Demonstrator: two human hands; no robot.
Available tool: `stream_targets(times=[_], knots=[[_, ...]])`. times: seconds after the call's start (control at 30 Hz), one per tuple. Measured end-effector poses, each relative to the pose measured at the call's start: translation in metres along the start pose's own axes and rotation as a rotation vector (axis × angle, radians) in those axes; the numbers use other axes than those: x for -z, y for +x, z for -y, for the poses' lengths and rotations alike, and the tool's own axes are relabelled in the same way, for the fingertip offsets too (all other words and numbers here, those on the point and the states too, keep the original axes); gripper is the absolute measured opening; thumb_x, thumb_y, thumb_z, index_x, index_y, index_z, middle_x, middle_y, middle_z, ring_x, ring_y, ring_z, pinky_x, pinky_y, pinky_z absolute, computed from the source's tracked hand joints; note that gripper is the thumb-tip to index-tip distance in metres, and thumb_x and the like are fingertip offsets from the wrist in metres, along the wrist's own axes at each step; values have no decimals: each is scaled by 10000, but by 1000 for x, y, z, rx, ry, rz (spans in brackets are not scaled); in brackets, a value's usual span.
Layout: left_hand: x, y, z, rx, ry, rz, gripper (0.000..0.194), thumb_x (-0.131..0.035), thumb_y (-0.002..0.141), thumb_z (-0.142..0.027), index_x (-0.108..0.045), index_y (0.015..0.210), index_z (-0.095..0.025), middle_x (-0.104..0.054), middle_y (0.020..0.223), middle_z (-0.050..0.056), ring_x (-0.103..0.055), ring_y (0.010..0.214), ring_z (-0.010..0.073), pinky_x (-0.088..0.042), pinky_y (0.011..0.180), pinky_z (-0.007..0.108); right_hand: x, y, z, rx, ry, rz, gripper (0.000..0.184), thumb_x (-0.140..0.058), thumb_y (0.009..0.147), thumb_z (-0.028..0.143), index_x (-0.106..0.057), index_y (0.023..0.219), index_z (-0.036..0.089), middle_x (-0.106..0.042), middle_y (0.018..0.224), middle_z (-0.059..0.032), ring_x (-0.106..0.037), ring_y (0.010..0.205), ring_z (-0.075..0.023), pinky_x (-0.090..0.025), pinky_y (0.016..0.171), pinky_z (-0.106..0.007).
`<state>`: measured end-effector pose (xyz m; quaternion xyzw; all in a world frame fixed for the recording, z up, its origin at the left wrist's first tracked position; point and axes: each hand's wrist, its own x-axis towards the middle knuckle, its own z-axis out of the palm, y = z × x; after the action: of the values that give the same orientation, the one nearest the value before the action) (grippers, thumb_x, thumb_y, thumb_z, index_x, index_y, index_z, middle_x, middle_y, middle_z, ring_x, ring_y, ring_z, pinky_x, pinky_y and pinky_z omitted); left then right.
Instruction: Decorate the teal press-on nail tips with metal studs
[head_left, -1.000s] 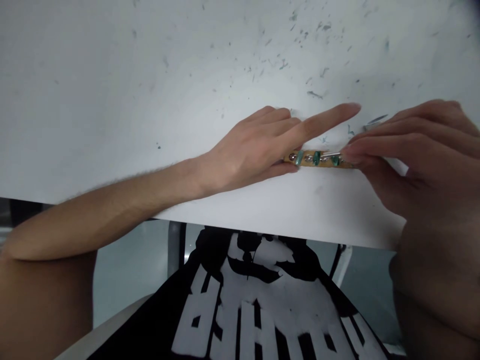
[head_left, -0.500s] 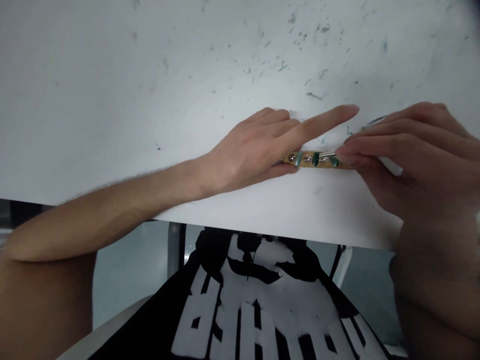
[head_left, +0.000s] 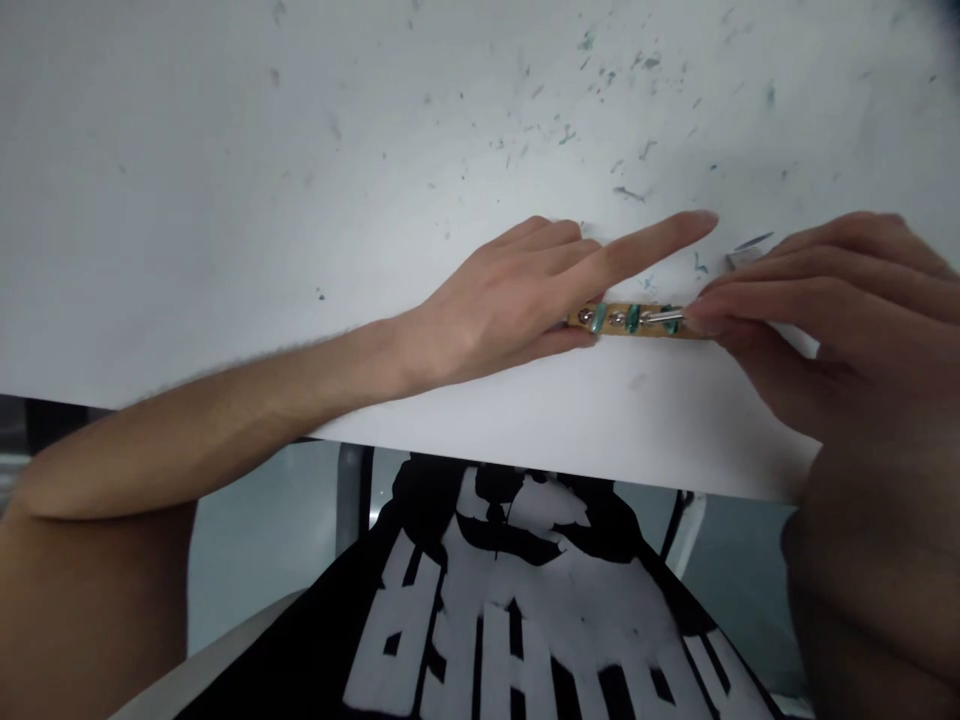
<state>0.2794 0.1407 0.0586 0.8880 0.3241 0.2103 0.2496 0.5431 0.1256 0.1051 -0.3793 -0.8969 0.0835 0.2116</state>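
Note:
A narrow tan strip (head_left: 634, 329) lies on the white table, with green stones and round silver pieces set in a row along its top. My left hand (head_left: 517, 280) holds its left end between the thumb below and curled fingers above. The index finger stays stretched out over the table, off the strip. From the right, my right hand (head_left: 817, 300) pinches a slim metal tool (head_left: 664, 316) between thumb and fingertips. The tool's tip is at a silver piece between two green stones. The right fingers hide the strip's right end and most of the tool.
The white table (head_left: 225, 200) carries green and dark specks and smears, densest at the upper right. A small greyish thin-edged piece (head_left: 752, 243) shows just beyond my right fingers. The table's front edge runs close to my printed black shirt (head_left: 525, 600).
My right hand has drawn slightly to the right, and the tool's tip has moved from beside the middle green stone to the silver piece right of it. My left hand stays put.

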Motion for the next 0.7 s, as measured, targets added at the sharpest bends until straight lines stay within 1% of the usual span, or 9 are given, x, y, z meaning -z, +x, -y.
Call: stream_targets(times=[0.07, 0.2, 0.3, 0.37, 0.5, 0.6, 0.7], knots=[[0, 0, 0, -3, -4, -2, 562, -408, 1083, -407, -230, 1609, -324, -719, 1073, 15, -707, 1049, 212, -558, 978, 458, 0, 0, 0, 24, 4, 9, 314, -754, 761, 96, -623, 1026, 201, -657, 1028, 72, -613, 1003, -49, -503, 884, -245], [0, 1, -1, 13, -6, 3, 561, -418, 1081, -402, -246, 1609, -321, -720, 1067, 11, -710, 1048, 207, -567, 974, 454, -1, 2, 1, 93, 16, 18, 332, -754, 756, 91, -620, 1042, 194, -653, 1001, 52, -596, 964, -46, -494, 853, -246], [1, 1, -1, 19, -9, 1, 570, -431, 1076, -405, -256, 1610, -310, -717, 1067, 15, -708, 1052, 213, -562, 975, 457, -2, 3, 1, 68, 4, 5, 315, -740, 766, 79, -614, 1034, 188, -652, 1008, 57, -597, 982, -48, -479, 854, -240], [1, 1, -2, 18, -6, 1, 562, -412, 1080, -414, -254, 1610, -316, -713, 1066, 10, -706, 1058, 214, -563, 972, 460, -2, 3, 1, 47, -3, -10, 303, -727, 775, 69, -611, 1029, 186, -652, 1006, 67, -599, 984, -45, -473, 859, -233], [1, 0, -2, 18, -1, -1, 543, -385, 1087, -421, -250, 1606, -336, -711, 1071, 4, -703, 1062, 206, -574, 966, 459, -4, 4, 1, 28, -9, -32, 253, -700, 816, 88, -621, 1039, 179, -647, 989, 69, -608, 991, -21, -488, 893, -212], [1, 0, -1, 9, -7, -7, 541, -398, 1087, -413, -254, 1603, -336, -716, 1071, 10, -704, 1064, 208, -578, 967, 460, -5, 5, 2, 9, -31, -45, 211, -676, 846, 106, -634, 1042, 173, -645, 992, 70, -611, 1006, -1, -504, 930, -186], [1, 0, -1, 6, -12, -8, 550, -423, 1083, -408, -260, 1602, -322, -719, 1060, 17, -701, 1055, 211, -575, 966, 456, -6, 5, 2, -25, -46, -46, 200, -663, 858, 111, -646, 1050, 163, -649, 1019, 60, -603, 1005, 2, -485, 930, -176]])
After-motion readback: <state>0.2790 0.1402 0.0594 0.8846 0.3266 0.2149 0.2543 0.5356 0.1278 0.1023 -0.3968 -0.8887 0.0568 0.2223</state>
